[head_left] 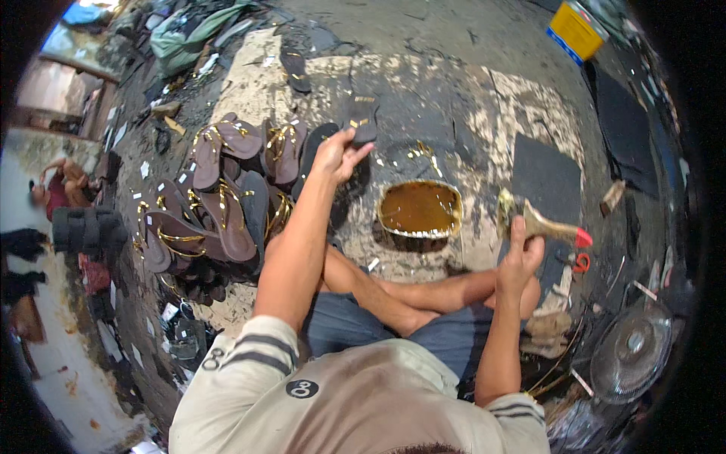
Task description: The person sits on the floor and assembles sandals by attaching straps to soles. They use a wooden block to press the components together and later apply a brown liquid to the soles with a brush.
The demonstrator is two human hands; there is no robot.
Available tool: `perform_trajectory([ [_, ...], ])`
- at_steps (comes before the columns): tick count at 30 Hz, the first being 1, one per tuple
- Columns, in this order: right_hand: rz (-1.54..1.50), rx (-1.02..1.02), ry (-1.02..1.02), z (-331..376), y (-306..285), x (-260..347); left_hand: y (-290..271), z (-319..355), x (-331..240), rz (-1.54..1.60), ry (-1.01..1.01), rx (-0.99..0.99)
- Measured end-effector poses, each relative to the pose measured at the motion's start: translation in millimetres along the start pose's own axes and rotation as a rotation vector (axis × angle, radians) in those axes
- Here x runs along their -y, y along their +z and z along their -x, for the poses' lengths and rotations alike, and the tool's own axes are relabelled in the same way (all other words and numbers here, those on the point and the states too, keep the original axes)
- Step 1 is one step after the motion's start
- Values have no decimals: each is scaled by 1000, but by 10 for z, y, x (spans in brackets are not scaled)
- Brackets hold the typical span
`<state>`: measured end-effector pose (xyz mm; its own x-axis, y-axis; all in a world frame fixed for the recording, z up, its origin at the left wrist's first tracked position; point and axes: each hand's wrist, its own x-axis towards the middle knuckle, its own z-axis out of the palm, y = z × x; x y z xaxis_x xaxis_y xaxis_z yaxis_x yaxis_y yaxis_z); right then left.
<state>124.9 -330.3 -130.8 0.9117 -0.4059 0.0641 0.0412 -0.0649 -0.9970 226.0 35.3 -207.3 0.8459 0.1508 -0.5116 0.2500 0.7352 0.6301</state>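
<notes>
My left hand (340, 157) reaches forward and is closed on the near end of a dark sandal (363, 113) with a small gold trim. Another dark sandal (324, 138) lies just left of that hand, partly covered by it. My right hand (520, 253) grips a brush (548, 225) with a pale handle tipped in red; its bristle end looks wet and smeared. Between my hands stands a tub of amber liquid, probably glue (380, 206), its rim crusted. Gold straps (427, 157) lie beyond the tub.
Finished-looking brown sandals with gold straps (236, 219) are piled at left. A single sole (296, 72) lies farther off. On the right are a dark sheet (548, 170), red-handled scissors (580, 263), a fan (634, 344) and a yellow-blue tin (576, 32). Another person (64, 181) sits far left.
</notes>
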Motion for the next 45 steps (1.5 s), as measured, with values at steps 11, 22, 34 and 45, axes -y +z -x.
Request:
perform_trajectory([
  [11,356,-175,161,233,-873,222,-568,-2511,-741,-331,431,-525],
  [22,610,555,-96,-130,398,-65,1073,-295,-259,-1310,501,838],
  [34,632,-539,-451,-874,-2851,-205,1318,717,-350,-1144,646,728],
  [45,1211,-1197,191,261,-7125,-149,1355,1093,-660,-1267,636,427],
])
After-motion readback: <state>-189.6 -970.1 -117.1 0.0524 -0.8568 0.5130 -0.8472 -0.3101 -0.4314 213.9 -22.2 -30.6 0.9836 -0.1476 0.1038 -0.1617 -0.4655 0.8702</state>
